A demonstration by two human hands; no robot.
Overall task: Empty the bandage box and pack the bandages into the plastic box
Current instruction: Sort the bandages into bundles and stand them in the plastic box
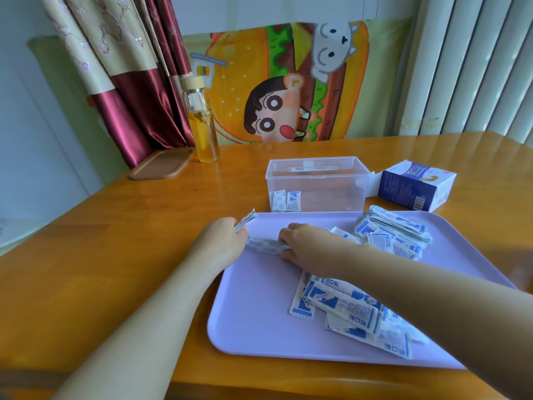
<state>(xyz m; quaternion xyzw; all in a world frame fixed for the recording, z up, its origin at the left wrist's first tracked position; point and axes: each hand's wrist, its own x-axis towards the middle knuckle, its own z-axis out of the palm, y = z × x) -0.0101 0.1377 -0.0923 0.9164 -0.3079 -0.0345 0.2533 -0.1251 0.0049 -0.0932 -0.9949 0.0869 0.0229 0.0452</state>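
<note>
Head view: wooden table (115,241) with a lilac tray (259,327) on it. Left hand (222,241) sits at the tray's left rim, fingers curled around a small stack of bandages (245,222) whose ends stick up past the knuckles. Right hand (305,246) is on the tray, fingers pinched on one end of a wrapped bandage strip (266,246) lying flat between the two hands; its other end reaches the left hand, contact there hard to tell.

Loose bandages: a scattered pile (354,310) on the tray under the right forearm, a neater heap (395,230) at the tray's far right corner.

Clear plastic box (317,183) stands open just beyond the tray's far edge, with a few bandages standing upright (285,201) in its front left corner, rest of it bare. Bandage box (415,187), white and purple, lies to the right of the plastic box, flap open toward it.

Far left on the table: a brown lid (161,164) lying flat and a glass bottle (202,125) with yellow liquid beside it. Behind: curtain (124,67), cartoon burger cloth (288,82).
</note>
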